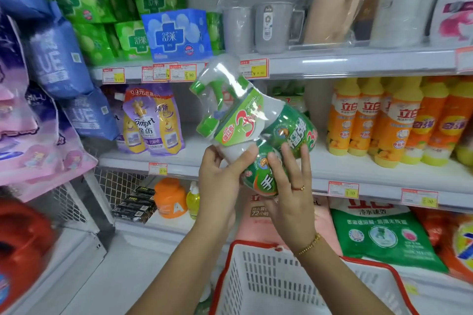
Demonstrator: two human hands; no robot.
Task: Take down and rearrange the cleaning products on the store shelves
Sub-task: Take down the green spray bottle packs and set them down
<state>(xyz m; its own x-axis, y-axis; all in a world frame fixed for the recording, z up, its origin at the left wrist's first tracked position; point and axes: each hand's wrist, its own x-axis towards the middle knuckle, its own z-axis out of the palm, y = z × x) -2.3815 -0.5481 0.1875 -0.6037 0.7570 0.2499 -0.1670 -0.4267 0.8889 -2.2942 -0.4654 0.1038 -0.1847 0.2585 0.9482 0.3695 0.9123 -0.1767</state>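
Observation:
A shrink-wrapped pack of green spray cleaner bottles (pixel 245 120) with a white-and-green trigger head is held tilted in front of the middle shelf (pixel 384 174). My left hand (pixel 220 176) grips the pack's white neck from below, thumb curled over it. My right hand (pixel 289 186) lies against the green bottle bodies with fingers straight and spread; it wears a ring and a bead bracelet. The pack sits above a white basket with a red rim (pixel 302 281).
Orange and yellow detergent bottles (pixel 384 120) line the middle shelf at right, purple softener pouches (pixel 151 120) at left. Green and blue packs (pixel 143 25) and grey mugs (pixel 268 25) stand on the top shelf. Detergent bags (pixel 378 232) and an orange jug (pixel 170 198) are below.

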